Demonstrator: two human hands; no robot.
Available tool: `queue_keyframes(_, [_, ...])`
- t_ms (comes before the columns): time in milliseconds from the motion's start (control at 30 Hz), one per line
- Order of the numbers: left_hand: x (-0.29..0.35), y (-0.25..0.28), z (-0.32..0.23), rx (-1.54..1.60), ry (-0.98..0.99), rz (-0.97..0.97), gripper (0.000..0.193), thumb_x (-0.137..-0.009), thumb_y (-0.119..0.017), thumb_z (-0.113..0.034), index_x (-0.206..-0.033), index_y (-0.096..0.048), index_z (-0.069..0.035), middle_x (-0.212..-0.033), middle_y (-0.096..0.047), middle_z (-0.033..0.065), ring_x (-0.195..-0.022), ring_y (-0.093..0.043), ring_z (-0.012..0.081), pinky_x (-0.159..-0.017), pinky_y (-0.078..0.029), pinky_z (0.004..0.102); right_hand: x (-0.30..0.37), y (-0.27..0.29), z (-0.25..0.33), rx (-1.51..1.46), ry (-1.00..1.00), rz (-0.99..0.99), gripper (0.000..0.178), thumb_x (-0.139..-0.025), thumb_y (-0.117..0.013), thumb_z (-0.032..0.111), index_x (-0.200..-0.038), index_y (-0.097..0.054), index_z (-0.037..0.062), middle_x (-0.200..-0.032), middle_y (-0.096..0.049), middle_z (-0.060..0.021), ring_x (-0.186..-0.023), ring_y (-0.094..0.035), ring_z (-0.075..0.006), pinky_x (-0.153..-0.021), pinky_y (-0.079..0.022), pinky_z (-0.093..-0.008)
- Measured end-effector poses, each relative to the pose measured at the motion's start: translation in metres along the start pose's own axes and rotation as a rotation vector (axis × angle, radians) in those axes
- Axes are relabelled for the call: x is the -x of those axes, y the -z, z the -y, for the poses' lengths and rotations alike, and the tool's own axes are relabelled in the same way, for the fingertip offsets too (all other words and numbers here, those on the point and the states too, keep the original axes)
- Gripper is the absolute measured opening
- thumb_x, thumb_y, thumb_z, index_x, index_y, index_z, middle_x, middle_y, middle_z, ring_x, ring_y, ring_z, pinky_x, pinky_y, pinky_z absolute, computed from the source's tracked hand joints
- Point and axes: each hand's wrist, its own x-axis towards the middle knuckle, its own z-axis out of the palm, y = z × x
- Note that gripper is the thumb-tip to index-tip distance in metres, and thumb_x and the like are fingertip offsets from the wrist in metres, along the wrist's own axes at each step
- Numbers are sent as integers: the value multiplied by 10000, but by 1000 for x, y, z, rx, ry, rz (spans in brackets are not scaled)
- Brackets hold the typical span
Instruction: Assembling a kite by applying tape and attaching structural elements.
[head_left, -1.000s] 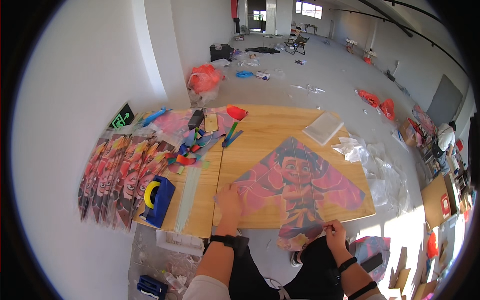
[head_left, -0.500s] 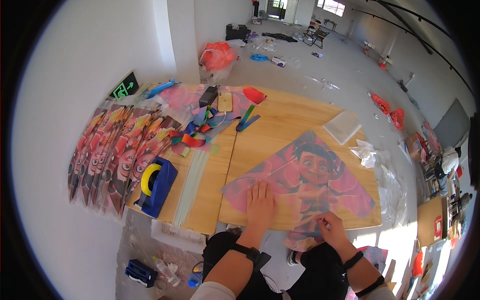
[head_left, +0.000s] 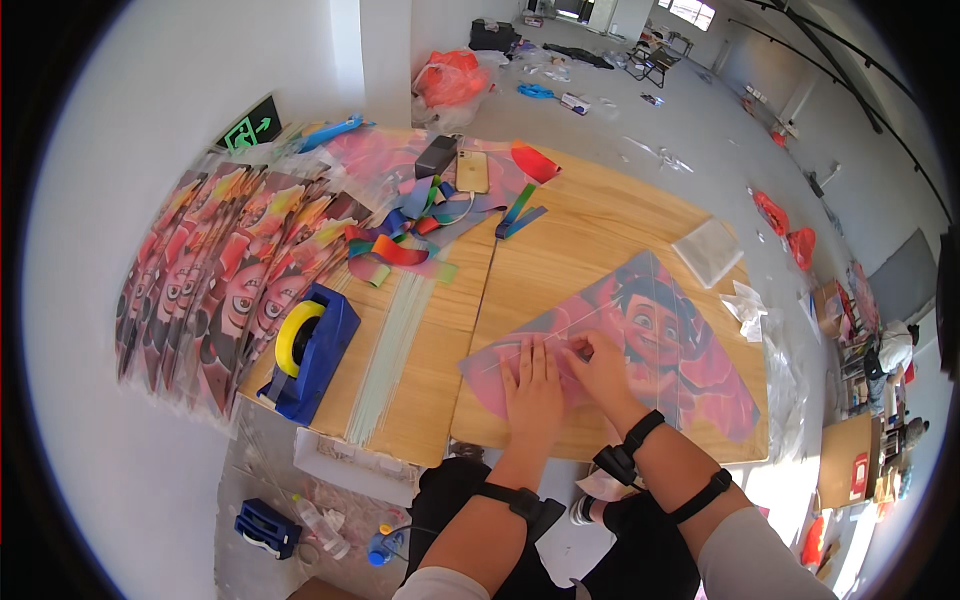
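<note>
Right of the blue tape dispenser (head_left: pixel 337 345), the left hand (head_left: pixel 534 400) lay flat, fingers slightly spread, on the printed kite sheet (head_left: pixel 652 335); the right hand's (head_left: pixel 600 368) fingers curled nearly closed over it, their hold impossible to tell. The sheet seemed light, limp and easily creased, best taken by its edges, farther right of the dispenser.

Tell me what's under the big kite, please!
The table shows around the kite and seems to lie under most of it. Anything else right beneath can't be seen, because the kite covers it.
</note>
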Motion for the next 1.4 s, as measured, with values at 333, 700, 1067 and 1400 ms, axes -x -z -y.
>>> queue_keyframes(333, [-14, -7, 8, 36, 59, -84, 606, -971, -484, -292, -1509, -416, -22, -1615, -350, 136, -1525, -265, 269, -1239, -100, 560, -21, -30, 6, 83, 3, -52, 182, -792, -788, 208, -889, -674, 106, -793, -668, -32, -775, -652, -231, -725, -513, -377])
queue_keyframes(700, [-20, 3, 16, 94, 80, -38, 663, -970, -509, -329, -1524, -371, 8, -1624, -319, 159, -1530, -237, 297, -1241, -108, 543, -29, -40, 6, 158, -109, -95, 131, -790, -770, 199, -855, -662, 164, -777, -629, 28, -824, -617, -199, -818, -385, -411])
queue_keyframes(1067, [-20, 3, 14, 77, 75, 46, 683, -977, -514, -353, -1541, -348, -6, -1651, -274, 119, -1540, -209, 269, -1255, -104, 490, -23, -45, 6, 157, -99, -158, 110, -798, -760, 202, -847, -664, 175, -776, -636, 34, -855, -611, -191, -845, -381, -412])
queue_keyframes(1400, [-20, 3, 14, 89, 35, 9, 724, -933, -585, -333, -1528, -355, 11, -1636, -299, 134, -1523, -254, 277, -1247, -135, 504, -33, -34, 2, 229, -236, -211, 100, -815, -754, 214, -833, -669, 164, -791, -651, 24, -894, -616, -205, -871, -367, -422])
